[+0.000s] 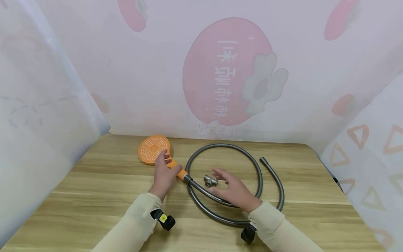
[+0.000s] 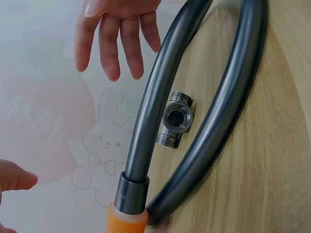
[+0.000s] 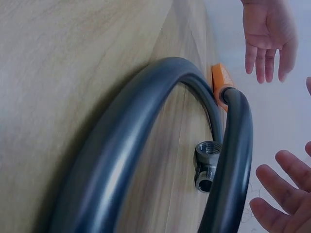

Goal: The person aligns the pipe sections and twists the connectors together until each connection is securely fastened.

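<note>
An orange hand shower [image 1: 152, 149] lies at the left rear of the table, its handle joined to a dark grey metal hose [image 1: 260, 178]. My left hand [image 1: 163, 178] hovers over the handle with its fingers spread, gripping nothing. Inside the hose loop sits a small chrome tee fitting [image 1: 210, 181] with threaded ends. Close to the right of that fitting, my right hand [image 1: 236, 193] is held above the hose, fingers relaxed and apart. In the right wrist view the hose [image 3: 235, 141] partly hides the tee fitting [image 3: 208, 148].
The hose's free end [image 1: 263, 160] points toward the back at the right of the loop. Behind the wood-grain table [image 1: 94, 196] hangs a pale printed cloth [image 1: 151, 77], with more cloth at both sides. Each wrist wears a black camera.
</note>
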Demonstrator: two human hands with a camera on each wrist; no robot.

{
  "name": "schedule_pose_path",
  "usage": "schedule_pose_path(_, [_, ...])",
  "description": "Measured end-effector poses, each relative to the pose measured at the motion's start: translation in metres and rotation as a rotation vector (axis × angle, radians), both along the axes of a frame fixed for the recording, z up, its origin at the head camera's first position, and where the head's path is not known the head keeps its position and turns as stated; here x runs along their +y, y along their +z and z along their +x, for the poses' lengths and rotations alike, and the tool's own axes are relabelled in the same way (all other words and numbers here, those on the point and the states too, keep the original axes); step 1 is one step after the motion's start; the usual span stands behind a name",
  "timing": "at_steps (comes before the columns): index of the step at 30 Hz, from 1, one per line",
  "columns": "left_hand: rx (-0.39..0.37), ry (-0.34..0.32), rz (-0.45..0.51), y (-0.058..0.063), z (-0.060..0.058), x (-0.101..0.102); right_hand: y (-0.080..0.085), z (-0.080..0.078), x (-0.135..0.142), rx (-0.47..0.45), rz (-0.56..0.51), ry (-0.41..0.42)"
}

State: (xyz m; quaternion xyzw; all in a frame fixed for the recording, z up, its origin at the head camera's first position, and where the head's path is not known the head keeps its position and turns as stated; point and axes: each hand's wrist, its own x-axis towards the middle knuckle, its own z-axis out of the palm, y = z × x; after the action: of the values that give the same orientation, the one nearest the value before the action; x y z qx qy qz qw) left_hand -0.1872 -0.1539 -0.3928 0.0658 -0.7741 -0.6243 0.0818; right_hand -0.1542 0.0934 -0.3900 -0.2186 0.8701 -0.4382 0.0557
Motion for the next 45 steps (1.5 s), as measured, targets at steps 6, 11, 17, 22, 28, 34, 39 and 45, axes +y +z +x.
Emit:
schedule_pose_path(6, [0.044,-0.058,-0.084,0.003,0.005,0.005,-0.001,0.001,0.004,0.017,0.003,-0.022])
schedule_pose_path(11, [0.058,-0.095,-0.135,0.004,0.009,0.008,0.0,0.0,0.01,0.016,-0.007,-0.077])
schedule_pose_path(17, [0.069,-0.123,-0.159,0.006,0.012,0.012,-0.004,-0.001,0.018,0.014,-0.018,-0.12])
schedule_pose_path(22, [0.074,-0.131,-0.179,0.008,0.011,0.017,-0.004,-0.003,0.024,0.03,-0.01,-0.128])
schedule_pose_path(28, [0.087,-0.147,-0.191,0.01,0.01,0.025,-0.002,-0.004,0.031,0.022,0.008,-0.134])
schedule_pose_path(34, [0.072,-0.167,-0.232,0.012,0.009,0.031,0.001,-0.003,0.036,0.028,0.014,-0.142])
schedule_pose_path(39, [0.043,-0.196,-0.258,0.015,0.007,0.034,0.003,-0.004,0.04,0.041,0.026,-0.152])
schedule_pose_path(45, [-0.011,-0.252,-0.285,0.018,0.005,0.04,0.003,-0.006,0.046,0.043,0.039,-0.148])
